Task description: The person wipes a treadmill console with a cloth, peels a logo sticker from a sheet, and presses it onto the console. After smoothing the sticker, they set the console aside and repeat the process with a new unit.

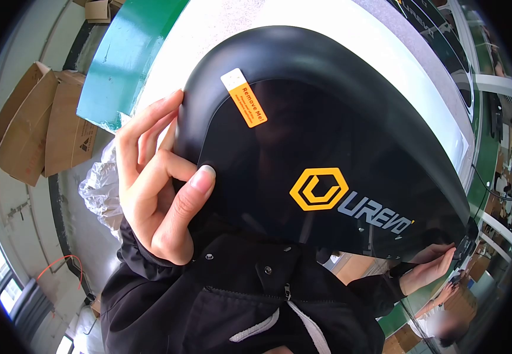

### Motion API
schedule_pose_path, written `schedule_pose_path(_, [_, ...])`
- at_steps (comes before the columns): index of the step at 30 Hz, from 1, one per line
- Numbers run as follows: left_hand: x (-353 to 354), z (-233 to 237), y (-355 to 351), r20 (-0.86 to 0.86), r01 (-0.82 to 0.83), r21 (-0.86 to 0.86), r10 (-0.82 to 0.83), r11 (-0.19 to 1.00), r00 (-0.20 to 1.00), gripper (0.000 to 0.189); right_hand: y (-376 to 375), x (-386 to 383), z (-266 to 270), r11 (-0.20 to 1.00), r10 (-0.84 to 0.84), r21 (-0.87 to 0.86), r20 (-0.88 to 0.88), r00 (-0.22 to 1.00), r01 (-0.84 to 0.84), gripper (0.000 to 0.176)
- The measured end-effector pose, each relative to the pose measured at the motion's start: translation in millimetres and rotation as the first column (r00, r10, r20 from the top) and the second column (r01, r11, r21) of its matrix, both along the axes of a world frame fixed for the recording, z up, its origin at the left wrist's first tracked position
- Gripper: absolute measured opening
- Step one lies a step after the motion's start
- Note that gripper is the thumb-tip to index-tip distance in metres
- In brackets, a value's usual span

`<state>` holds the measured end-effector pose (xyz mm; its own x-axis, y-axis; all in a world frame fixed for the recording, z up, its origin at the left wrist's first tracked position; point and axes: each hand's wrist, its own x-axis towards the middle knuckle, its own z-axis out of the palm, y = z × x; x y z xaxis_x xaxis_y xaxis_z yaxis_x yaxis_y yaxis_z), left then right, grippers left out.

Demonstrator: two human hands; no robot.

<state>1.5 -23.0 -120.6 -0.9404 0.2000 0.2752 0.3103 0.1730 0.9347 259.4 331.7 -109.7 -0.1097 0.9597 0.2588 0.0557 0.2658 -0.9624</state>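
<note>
A large black glossy panel (279, 141) with rounded edges fills the middle of the view, tilted. It bears a yellow hexagon logo and the letters UREVO. An orange and white sticker (247, 100) reading "Remove Me!" lies on its upper left part. My left hand (161, 177) grips the panel's left edge, thumb on the front face and fingers around the side. At the lower right, my right hand (430, 271) is at the panel's far end, its fingers pressed together against the edge.
Beneath the panel is a white sheet (173, 59) on a green table (129, 59). Cardboard boxes (70, 127) and crumpled clear plastic (102, 192) are at the left. Another person (445, 324) is at the lower right, near a green surface.
</note>
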Motion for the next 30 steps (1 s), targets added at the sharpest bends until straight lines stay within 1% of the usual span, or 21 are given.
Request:
schedule_pose_path(10, [0,1,0,-0.012,-0.003,-0.031,0.002,1.000,1.000,0.020,7,5,-2,1.000,0.003,0.020,-0.012,1.000,-0.002,0.024])
schedule_pose_path(14, [-1,-2,0,-0.028,0.004,0.001,-0.004,1.000,1.000,0.019,-10,-11,3,0.999,0.002,0.045,-0.020,1.000,-0.002,0.022])
schedule_pose_path(19, [-1,-1,-1,-0.043,0.018,-0.023,-0.019,1.000,0.999,0.018,-11,-11,5,0.998,0.033,0.055,-0.036,0.999,-0.031,0.018])
schedule_pose_path(22, [-2,-1,-2,-0.049,0.024,-0.031,-0.026,0.999,0.998,0.018,-10,-11,5,0.998,-0.001,0.068,-0.008,1.000,0.002,0.019])
schedule_pose_path(25, [-1,0,-2,-0.054,0.019,-0.037,-0.021,0.999,0.998,0.018,-5,-5,3,0.999,-0.020,0.027,-0.010,1.000,0.020,0.021])
schedule_pose_path(28, [-2,1,-2,-0.065,0.015,-0.048,-0.018,0.999,0.998,0.019,-4,-3,2,0.998,-0.007,0.059,0.037,0.999,0.005,0.023])
schedule_pose_path(30, [-2,0,-2,-0.068,0.012,-0.050,-0.015,0.999,0.998,0.019,-5,-5,1,0.997,-0.014,0.074,0.027,1.000,0.012,0.023])
